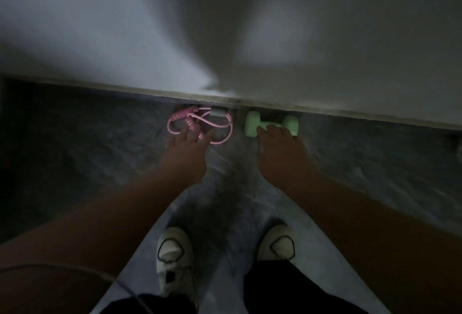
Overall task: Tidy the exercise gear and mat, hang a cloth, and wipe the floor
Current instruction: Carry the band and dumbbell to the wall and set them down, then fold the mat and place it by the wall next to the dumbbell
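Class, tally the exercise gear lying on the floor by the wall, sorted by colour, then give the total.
Pink: 1, the pink resistance band, under the left hand
Green: 1, the green dumbbell, under the right hand
Total: 2

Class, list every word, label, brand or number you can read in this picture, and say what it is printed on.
None can be read. The green dumbbell, the pink resistance band and the white shoes show no legible print; the picture is dark and blurred, so any small marking would be lost.
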The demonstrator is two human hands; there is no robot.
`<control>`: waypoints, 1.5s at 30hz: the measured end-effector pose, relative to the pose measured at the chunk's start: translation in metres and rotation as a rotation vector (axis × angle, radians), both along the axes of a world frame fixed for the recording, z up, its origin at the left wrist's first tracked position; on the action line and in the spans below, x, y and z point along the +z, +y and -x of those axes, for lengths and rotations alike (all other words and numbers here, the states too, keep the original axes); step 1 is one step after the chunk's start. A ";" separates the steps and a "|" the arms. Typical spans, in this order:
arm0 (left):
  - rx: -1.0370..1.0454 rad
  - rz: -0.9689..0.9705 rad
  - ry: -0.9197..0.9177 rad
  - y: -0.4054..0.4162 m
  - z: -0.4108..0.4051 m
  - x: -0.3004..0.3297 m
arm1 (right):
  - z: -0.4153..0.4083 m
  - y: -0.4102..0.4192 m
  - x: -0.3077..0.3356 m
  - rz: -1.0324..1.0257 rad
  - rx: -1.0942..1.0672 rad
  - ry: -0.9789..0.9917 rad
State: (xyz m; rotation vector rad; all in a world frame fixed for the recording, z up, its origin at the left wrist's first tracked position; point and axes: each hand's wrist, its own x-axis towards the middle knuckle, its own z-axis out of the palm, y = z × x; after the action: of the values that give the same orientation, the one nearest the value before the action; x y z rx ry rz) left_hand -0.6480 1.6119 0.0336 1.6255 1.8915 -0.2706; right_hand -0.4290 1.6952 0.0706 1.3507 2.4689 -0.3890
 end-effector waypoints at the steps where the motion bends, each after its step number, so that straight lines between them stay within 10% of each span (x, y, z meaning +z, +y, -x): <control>1: 0.002 -0.003 -0.026 -0.005 -0.001 0.031 | 0.002 -0.005 0.028 -0.003 -0.001 0.029; 20: 0.262 -0.483 -0.027 -0.074 0.079 0.714 | 0.101 -0.078 0.691 -0.063 0.085 0.301; 33: 0.764 -0.581 0.361 -0.196 0.090 0.865 | 0.176 -0.083 0.813 -0.139 0.629 0.521; 45: 1.496 -0.309 0.704 -0.396 -0.185 0.884 | 0.121 -0.261 0.828 0.051 1.467 0.595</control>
State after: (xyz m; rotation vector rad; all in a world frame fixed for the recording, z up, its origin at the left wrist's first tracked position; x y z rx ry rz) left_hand -0.4629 1.2155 0.9178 -0.1724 3.1987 0.1413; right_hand -0.5496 1.4347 0.8991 -0.8811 3.0332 -0.4525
